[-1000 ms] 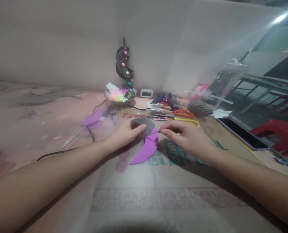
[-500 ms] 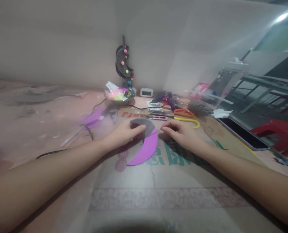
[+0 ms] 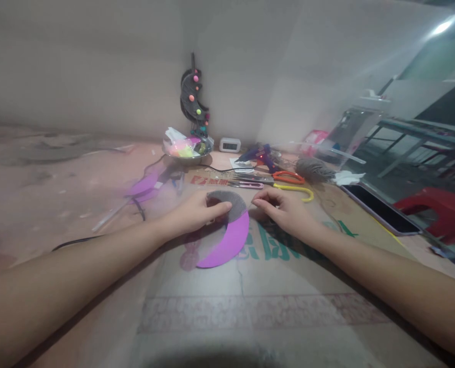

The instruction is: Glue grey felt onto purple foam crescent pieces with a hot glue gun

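A purple crescent cutout [image 3: 229,240] lies on a printed cardboard sheet [image 3: 250,286]; its upper end is wrapped in grey yarn [image 3: 231,199]. My left hand [image 3: 196,212] rests on the crescent's inner edge, fingers closed over the grey part, pressing it down. My right hand [image 3: 283,209] sits just right of the crescent's upper end, fingers pinched together by the yarn; what it pinches is too thin to make out.
Behind lie orange-handled scissors [image 3: 288,178], a yellow hooked stick [image 3: 300,190], a glue gun [image 3: 260,153], a grey yarn bundle [image 3: 315,168], a bowl of coloured bits [image 3: 187,148], a white clock [image 3: 230,145] and a dark decorated crescent [image 3: 192,102]. A phone [image 3: 380,207] and red stool [image 3: 437,204] are at right.
The thread stretched across the purple part a second ago is gone and the grey wrapping reaches a little further. My right hand has drawn slightly in and down; the left has stayed put.
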Available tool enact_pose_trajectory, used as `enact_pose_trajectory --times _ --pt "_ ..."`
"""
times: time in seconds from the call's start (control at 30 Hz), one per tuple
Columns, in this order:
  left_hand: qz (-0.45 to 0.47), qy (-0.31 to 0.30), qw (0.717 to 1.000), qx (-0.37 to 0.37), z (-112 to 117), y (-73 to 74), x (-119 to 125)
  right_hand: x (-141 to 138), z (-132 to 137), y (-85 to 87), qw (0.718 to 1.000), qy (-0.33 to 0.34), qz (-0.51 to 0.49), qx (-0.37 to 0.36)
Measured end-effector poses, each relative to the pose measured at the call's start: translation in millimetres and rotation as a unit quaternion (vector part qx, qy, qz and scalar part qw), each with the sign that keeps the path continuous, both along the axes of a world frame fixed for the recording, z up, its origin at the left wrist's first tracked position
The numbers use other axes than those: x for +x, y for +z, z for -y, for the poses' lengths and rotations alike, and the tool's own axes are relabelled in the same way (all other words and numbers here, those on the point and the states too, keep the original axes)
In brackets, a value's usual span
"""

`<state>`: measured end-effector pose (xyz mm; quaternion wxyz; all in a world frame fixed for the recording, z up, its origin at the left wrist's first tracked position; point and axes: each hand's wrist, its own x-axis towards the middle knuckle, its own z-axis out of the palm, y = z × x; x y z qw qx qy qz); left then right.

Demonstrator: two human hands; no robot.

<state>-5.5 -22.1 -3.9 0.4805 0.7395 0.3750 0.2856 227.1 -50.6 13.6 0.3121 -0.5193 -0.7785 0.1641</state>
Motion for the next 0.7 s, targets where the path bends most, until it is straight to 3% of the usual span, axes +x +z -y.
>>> enact_pose_trajectory --times 0.7 --pt "-0.021 -0.026 0.999 -0.005 5.6 8.2 -0.5 -0.9 1.3 -1.0 1.0 0.006 0.004 0.01"
